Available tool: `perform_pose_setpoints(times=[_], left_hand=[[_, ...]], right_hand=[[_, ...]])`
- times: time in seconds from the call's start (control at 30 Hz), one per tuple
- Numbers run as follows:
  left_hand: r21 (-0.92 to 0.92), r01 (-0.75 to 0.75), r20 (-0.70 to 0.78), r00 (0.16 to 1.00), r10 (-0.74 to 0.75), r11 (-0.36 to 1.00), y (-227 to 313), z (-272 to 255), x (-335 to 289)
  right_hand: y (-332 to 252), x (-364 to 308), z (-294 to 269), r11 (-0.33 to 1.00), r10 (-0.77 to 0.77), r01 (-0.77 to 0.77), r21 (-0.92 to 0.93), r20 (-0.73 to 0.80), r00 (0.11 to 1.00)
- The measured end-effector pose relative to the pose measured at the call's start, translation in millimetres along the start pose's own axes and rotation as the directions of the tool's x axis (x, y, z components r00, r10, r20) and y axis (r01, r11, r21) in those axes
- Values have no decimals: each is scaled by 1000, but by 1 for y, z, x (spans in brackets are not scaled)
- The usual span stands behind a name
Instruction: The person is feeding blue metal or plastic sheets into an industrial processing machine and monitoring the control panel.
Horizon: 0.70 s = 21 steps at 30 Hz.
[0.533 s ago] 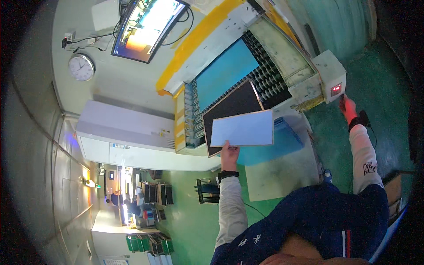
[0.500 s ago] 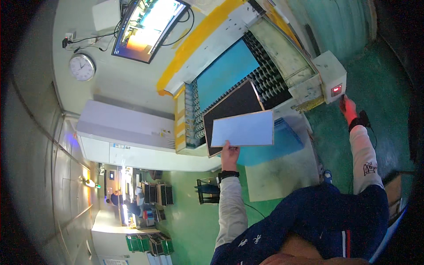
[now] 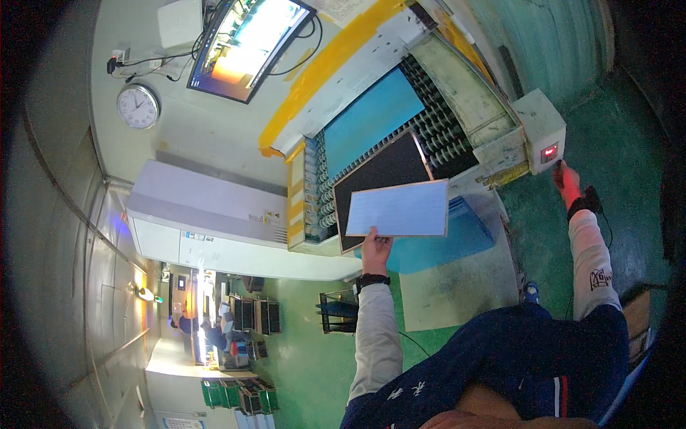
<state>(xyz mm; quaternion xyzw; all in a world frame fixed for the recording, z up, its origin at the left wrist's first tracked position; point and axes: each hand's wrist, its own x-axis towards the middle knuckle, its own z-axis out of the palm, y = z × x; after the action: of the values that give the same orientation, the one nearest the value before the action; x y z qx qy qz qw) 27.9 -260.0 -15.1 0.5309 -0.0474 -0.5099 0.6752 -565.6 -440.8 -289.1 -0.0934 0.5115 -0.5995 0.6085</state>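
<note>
My left hand [image 3: 376,252] is closed on the near edge of a thin, pale bluish-white panel [image 3: 397,209] with a copper-coloured border. The pale panel overlaps a larger dark panel [image 3: 389,166], which lies slanted at the near end of a machine's roller bed [image 3: 437,100]. Farther along the rollers, a flat blue sheet [image 3: 373,123] rests. On the right, my right hand [image 3: 569,182] has its fingers closed around a small dark knob-like part [image 3: 557,166] at the side of a control box [image 3: 537,118] with a lit red display [image 3: 549,152]. The fingertips there are partly hidden.
Below the roller bed, blue sheets [image 3: 457,232] lie on a pale surface [image 3: 457,289]. A white cabinet [image 3: 207,207] stands left of the machine. A monitor [image 3: 250,46] and a round clock [image 3: 138,106] hang on the wall. A black rack [image 3: 337,312] stands on the green floor.
The view has shifted slightly, so the machine appears a little lower and to the right. Both hands keep their grips, and the pale panel stays over the dark one.
</note>
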Motion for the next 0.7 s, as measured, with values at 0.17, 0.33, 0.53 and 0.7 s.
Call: perform_pose_setpoints(times=[0.17, 0.33, 0.53, 0.7], left_hand=[[-13, 8, 77, 997, -7, 1000, -3, 4, 6], [-12, 11, 67, 998, -10, 1000, 0, 2, 17], [-66, -36, 21, 999, 38, 997, -2, 1, 22], [-80, -53, 34, 998, 56, 995, -4, -11, 12]], right_hand=[[-9, -14, 8, 1000, 27, -27, 14, -63, 998], [-15, -27, 9, 998, 6, -7, -69, -27, 1000], [-9, -16, 7, 1000, -17, 17, 14, 10, 1000], [-23, -53, 31, 1000, 17, -17, -18, 11, 1000]])
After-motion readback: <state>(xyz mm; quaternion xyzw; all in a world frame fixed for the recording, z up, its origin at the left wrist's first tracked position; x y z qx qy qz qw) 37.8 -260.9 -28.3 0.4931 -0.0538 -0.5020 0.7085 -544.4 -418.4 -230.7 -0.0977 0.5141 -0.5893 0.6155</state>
